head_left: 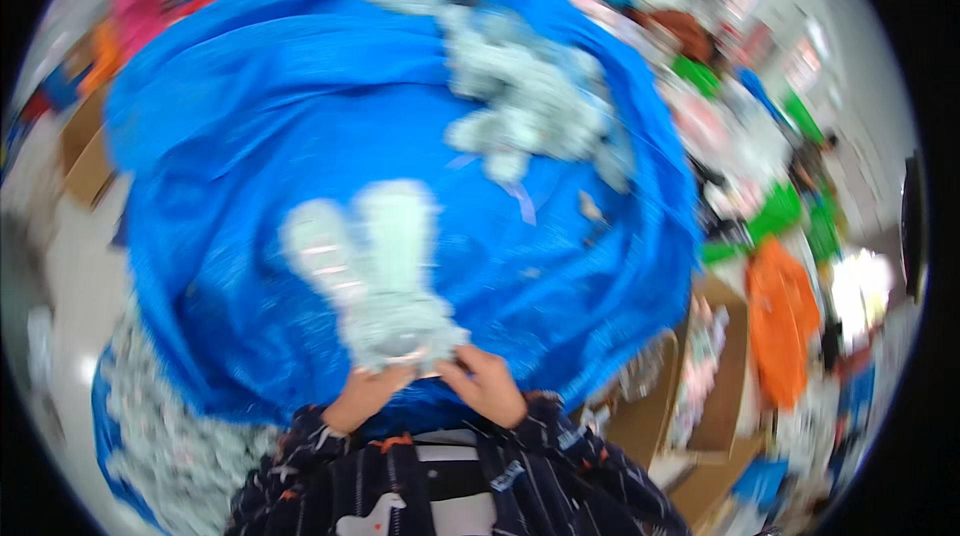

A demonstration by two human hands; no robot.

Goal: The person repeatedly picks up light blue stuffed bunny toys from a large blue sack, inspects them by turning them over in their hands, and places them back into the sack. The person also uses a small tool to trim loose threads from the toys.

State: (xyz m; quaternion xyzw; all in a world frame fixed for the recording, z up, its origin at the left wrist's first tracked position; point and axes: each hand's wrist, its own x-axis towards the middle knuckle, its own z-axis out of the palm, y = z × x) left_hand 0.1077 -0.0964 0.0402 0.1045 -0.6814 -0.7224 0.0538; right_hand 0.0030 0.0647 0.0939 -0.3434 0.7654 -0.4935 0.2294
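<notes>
Both hands hold a pale mint-green plush rabbit piece (pixel 400 311) by its lower edge, its two long ears pointing away from me. My left hand (pixel 370 396) grips the lower left side, with some fingers hidden by the plush. On the lower right side, my right hand (pixel 487 384) is closed with the thumb over the fabric. Motion blurs the piece, and a greyish round patch shows near its bottom. Below it spreads a large round container lined with blue tarp (pixel 250 196). A heap of similar mint plush pieces (pixel 530 101) lies at its far right.
At lower left, a blue bag holds many mint plush pieces (pixel 170 456). Cardboard boxes (pixel 735 376) stand at right near an orange bag (pixel 783 321). Green and clear bags crowd the far right. Another cardboard box (pixel 85 151) and a person in pink (pixel 140 1) are at left.
</notes>
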